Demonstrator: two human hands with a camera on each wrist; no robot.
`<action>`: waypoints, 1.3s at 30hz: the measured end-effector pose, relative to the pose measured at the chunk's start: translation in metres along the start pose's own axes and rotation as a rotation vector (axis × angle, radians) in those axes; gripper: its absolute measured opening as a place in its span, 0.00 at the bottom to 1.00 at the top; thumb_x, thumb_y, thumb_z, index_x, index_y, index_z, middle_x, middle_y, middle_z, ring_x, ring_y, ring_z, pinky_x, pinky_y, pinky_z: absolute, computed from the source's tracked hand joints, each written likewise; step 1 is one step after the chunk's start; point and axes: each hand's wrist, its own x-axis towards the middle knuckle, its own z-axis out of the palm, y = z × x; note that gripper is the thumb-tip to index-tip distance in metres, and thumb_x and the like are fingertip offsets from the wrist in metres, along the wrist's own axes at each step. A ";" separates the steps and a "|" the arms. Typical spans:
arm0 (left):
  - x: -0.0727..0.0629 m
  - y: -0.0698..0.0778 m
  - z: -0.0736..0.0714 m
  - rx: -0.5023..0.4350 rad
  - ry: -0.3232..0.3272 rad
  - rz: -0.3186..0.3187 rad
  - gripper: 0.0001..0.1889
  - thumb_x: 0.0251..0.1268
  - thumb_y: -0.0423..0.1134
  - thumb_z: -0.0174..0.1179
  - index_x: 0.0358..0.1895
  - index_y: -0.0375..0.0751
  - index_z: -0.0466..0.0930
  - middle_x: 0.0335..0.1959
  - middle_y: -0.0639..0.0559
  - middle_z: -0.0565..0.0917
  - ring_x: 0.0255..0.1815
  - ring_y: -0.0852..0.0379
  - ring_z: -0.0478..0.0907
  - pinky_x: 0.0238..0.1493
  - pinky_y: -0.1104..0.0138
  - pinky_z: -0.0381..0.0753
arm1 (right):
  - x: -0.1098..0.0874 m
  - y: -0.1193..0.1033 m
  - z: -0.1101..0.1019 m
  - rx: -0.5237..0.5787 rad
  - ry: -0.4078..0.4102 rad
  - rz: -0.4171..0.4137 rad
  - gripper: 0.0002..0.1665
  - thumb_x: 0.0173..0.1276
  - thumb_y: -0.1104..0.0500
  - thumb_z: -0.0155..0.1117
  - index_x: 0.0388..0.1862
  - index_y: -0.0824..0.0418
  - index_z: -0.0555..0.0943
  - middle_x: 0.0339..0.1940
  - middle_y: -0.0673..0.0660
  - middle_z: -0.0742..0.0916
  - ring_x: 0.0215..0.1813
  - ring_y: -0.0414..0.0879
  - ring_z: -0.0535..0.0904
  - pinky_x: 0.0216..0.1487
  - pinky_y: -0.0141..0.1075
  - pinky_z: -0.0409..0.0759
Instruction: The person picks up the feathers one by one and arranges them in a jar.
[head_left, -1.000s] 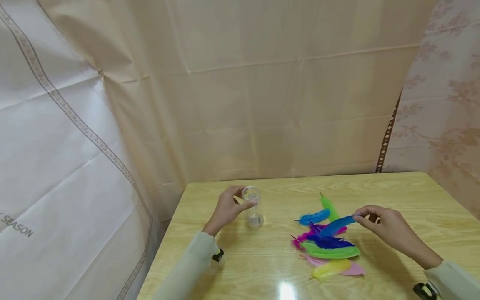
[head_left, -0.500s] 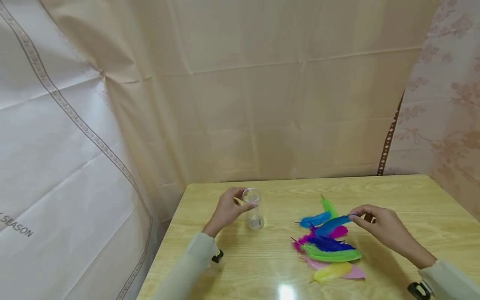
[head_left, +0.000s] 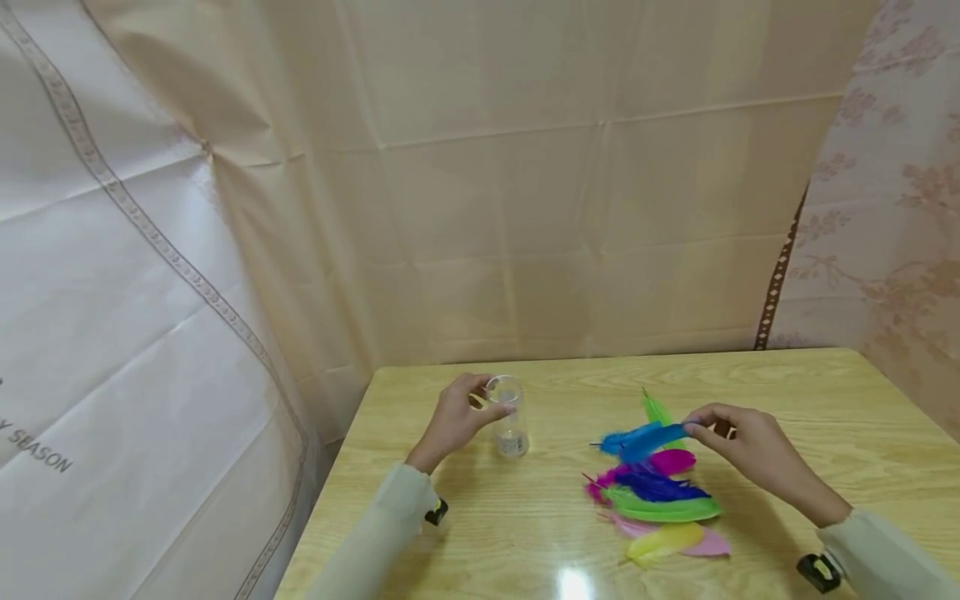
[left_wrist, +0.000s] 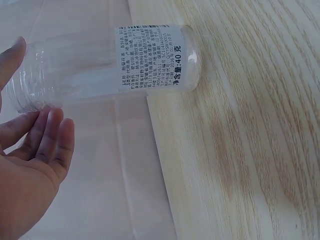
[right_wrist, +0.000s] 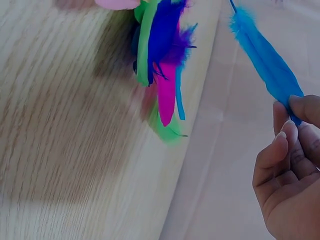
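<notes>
A clear plastic jar with a white printed label stands upright on the table, its mouth uncovered. My left hand grips it near the threaded rim, thumb on one side and fingers on the other. Over the feather pile, my right hand pinches a blue feather by its broad tip between thumb and fingers. The feather's fluffy quill end points left, away from the hand. Below lie a second blue feather, a magenta feather, a dark blue feather and a green feather.
The wood-grain table carries everything. Toward its front, a yellow feather overlaps a pink feather. Another green feather lies at the back of the pile. A beige cloth hangs behind the table's far edge.
My right hand has moved left with the blue feather, which now overlaps the second blue feather in the head view. The left hand and the jar have stayed in place.
</notes>
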 end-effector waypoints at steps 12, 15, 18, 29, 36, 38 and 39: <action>-0.002 -0.002 -0.001 -0.021 0.008 0.008 0.29 0.61 0.54 0.75 0.59 0.39 0.83 0.49 0.51 0.81 0.49 0.54 0.79 0.48 0.61 0.83 | 0.011 -0.011 0.007 0.017 -0.013 -0.006 0.09 0.75 0.50 0.68 0.41 0.52 0.88 0.27 0.43 0.85 0.29 0.38 0.75 0.26 0.33 0.74; -0.002 -0.003 -0.002 -0.029 0.006 0.004 0.29 0.61 0.54 0.74 0.59 0.39 0.83 0.49 0.51 0.81 0.48 0.55 0.79 0.49 0.60 0.83 | 0.013 -0.013 0.010 0.022 -0.008 -0.012 0.08 0.75 0.50 0.68 0.40 0.52 0.88 0.27 0.42 0.85 0.29 0.39 0.75 0.27 0.33 0.75; -0.004 -0.003 -0.001 -0.031 -0.001 -0.005 0.28 0.62 0.54 0.74 0.59 0.40 0.83 0.49 0.52 0.81 0.48 0.55 0.79 0.49 0.60 0.83 | 0.014 -0.015 0.013 0.033 -0.007 -0.010 0.08 0.75 0.50 0.68 0.40 0.52 0.88 0.28 0.42 0.85 0.30 0.39 0.76 0.27 0.33 0.75; -0.006 0.000 -0.002 -0.020 -0.021 -0.016 0.30 0.63 0.54 0.73 0.61 0.37 0.81 0.52 0.46 0.81 0.48 0.54 0.79 0.49 0.60 0.82 | 0.021 -0.022 0.017 0.031 0.009 -0.012 0.10 0.76 0.49 0.67 0.41 0.53 0.88 0.28 0.44 0.84 0.30 0.40 0.75 0.27 0.33 0.72; -0.001 0.001 -0.003 -0.019 -0.040 -0.009 0.32 0.64 0.56 0.72 0.62 0.36 0.81 0.52 0.40 0.81 0.49 0.54 0.78 0.49 0.61 0.82 | 0.027 -0.026 0.020 0.046 0.032 -0.038 0.07 0.75 0.51 0.68 0.41 0.52 0.87 0.27 0.45 0.84 0.29 0.41 0.74 0.26 0.33 0.72; 0.000 0.001 -0.004 -0.010 -0.041 -0.001 0.31 0.64 0.56 0.72 0.61 0.37 0.81 0.51 0.40 0.81 0.48 0.54 0.78 0.48 0.61 0.83 | 0.030 -0.028 0.020 0.045 0.043 -0.050 0.06 0.75 0.51 0.68 0.41 0.51 0.87 0.28 0.45 0.84 0.30 0.41 0.74 0.27 0.33 0.73; 0.001 0.000 -0.004 -0.004 -0.042 0.000 0.30 0.64 0.56 0.72 0.60 0.38 0.81 0.50 0.40 0.81 0.47 0.54 0.78 0.48 0.61 0.83 | 0.031 -0.028 0.020 0.045 0.046 -0.056 0.06 0.75 0.51 0.68 0.41 0.51 0.87 0.28 0.45 0.84 0.29 0.41 0.74 0.27 0.33 0.73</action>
